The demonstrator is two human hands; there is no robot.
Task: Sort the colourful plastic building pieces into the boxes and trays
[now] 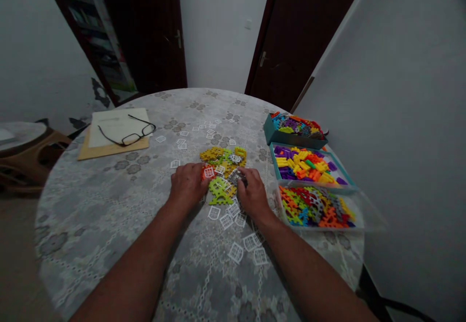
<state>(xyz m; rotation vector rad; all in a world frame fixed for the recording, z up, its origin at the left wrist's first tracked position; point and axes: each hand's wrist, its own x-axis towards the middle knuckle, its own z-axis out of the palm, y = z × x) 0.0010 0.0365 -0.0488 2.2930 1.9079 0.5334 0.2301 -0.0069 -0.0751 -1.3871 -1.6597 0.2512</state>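
A pile of flat plastic interlocking pieces [223,162], yellow and lime green, lies in the middle of the round table [109,205]. My left hand [187,184] rests at the pile's left edge, its fingers curled on a red piece with a white window insert [208,172]. My right hand [252,192] is at the pile's right edge, its fingers pinched on a grey piece [236,176]. A lime green piece [219,192] lies between both hands. Several loose white window inserts [236,252] are scattered in front of and behind the pile.
Three trays stand in a row at the right: a teal box of mixed pieces [291,138], a tray of yellow, purple and orange pieces [345,178], a clear tray of mixed pieces [358,225]. Glasses [133,135] lie on papers [109,140] at the left. A wall runs close on the right.
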